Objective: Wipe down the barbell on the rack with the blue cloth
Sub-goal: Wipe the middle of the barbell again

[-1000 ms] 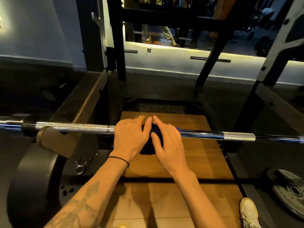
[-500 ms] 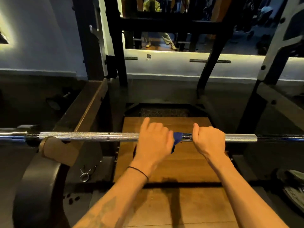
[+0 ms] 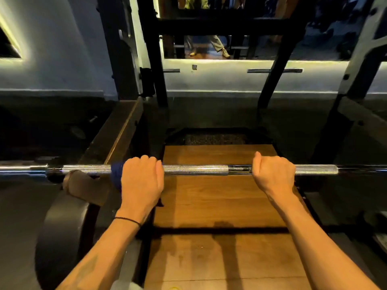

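The barbell [image 3: 194, 169] lies flat across the rack, stretching from the left edge of the view to the right edge, above the wooden floor [image 3: 219, 201]. It sits there so both hands can reach it from the near side.

At the far left, the shiny end of the bar goes past a dark collar. Just under it hangs a brown leather pad [image 3: 83, 188], and below that is a big black weight plate [image 3: 58, 237]. The plate looks heavy, so it likely helps keep the bar from rolling.

Next comes the rough silver part of the bar. The blue cloth [image 3: 116, 176] is wrapped round it here, with a bit hanging down under the hand. The left hand [image 3: 140, 181] is curled over the top of the bar and squeezes the cloth against it. Holding the cloth all the way round lets it rub every side of the bar at once. A thin black band [image 3: 127, 220] sits on that wrist.

In the middle the bar is bare.

Further right, the right hand [image 3: 273, 175] is curled tight round the bar with no cloth in it. I think it holds the bar steady so it does not spin or slide while the other hand wipes
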